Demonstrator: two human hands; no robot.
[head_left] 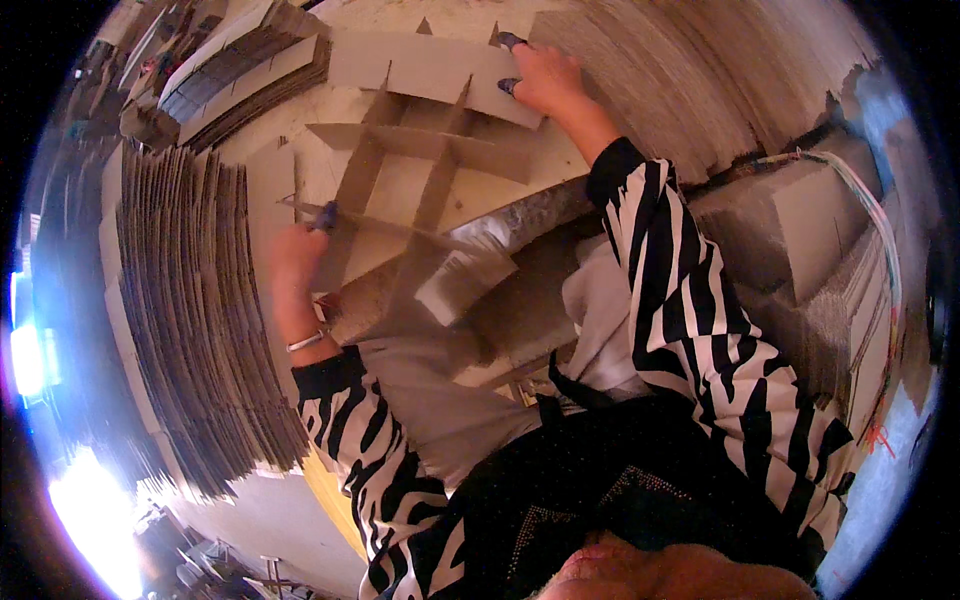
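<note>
A cardboard divider grid (405, 185) of crossed, slotted strips stands on the pale table in front of me. Along its far side is a wide cardboard strip (415, 68), with the grid's pointed strip ends rising at its edge. My right hand (548, 82) grips this strip near its right end, dark covers on thumb and finger. At the grid's near left corner, my left hand (300, 258) is closed on a strip, a dark cover on one fingertip. Slight blur and the strips hide part of its grip.
A tall row of stacked cardboard strips (195, 310) stands at my left. More cardboard piles lie at the far left (245, 75) and far right (690, 90). A cardboard box (790, 230) sits at the right. The table's metallic edge (535, 215) runs before my lap.
</note>
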